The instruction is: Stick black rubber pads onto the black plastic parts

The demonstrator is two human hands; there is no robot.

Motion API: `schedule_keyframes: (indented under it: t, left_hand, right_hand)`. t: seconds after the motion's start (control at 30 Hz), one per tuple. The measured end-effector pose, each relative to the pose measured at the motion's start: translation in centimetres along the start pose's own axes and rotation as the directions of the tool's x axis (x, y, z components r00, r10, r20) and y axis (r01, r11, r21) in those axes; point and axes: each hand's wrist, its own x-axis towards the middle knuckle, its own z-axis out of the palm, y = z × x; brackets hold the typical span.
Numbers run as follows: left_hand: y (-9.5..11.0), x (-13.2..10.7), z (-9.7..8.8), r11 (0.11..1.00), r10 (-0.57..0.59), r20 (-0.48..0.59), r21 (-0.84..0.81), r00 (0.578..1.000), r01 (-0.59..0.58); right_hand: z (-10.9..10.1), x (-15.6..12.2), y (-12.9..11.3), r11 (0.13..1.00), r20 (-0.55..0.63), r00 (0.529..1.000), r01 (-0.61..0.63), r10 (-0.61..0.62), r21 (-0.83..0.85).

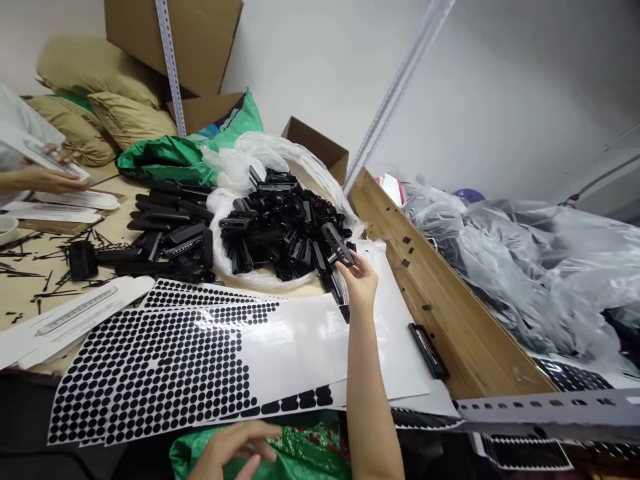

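Observation:
My right hand [359,280] reaches forward across the white sheets and grips a black plastic part [338,244] at the near right edge of a heap of black plastic parts [280,223] lying on a clear plastic bag. My left hand [235,452] hovers low near my body above a green bag [300,453], its fingers loosely curled and apart, holding nothing. Sheets of black round stickers [165,360] lie between the two hands, partly peeled bare on the right.
A second pile of black parts [165,240] lies left of the heap. Another person's hand [45,177] holds white packaging at far left. A wooden board [450,313] edges the table on the right, with plastic-wrapped goods [525,267] beyond. Cardboard boxes and stuffed bags stand behind.

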Motion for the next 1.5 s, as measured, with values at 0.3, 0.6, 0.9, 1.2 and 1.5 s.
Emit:
schedule_keyframes:
  t: [0.3,0.6,0.9,1.2,1.5]
  left_hand:
    - [3.0,1.8,-2.2,0.848,-0.293,-0.603,-0.522,0.742,-0.09]
    - [2.3,-2.1,-4.3,0.939,-0.244,-0.625,-0.344,0.741,0.019]
    - [3.8,-3.1,-4.2,0.945,-0.19,-0.638,-0.326,0.746,-0.038]
    - [5.7,-3.9,-3.2,0.954,-0.138,-0.531,-0.297,0.836,-0.032]
    - [6.1,-4.0,-3.1,0.965,-0.118,-0.571,-0.259,0.812,-0.042]
  right_hand:
    - [1.6,-19.3,-0.4,0.972,0.748,0.621,0.146,-0.234,0.182]
    - [7.4,-13.1,1.9,0.96,0.479,0.867,0.001,0.139,-0.28]
    - [6.1,-15.9,-0.8,0.981,0.483,0.855,-0.183,0.189,-0.062]
    - [1.7,-24.9,-6.8,0.79,0.726,0.684,-0.483,0.071,0.377]
    - [2.6,-26.1,-6.7,0.78,0.676,0.732,-0.474,0.092,0.408]
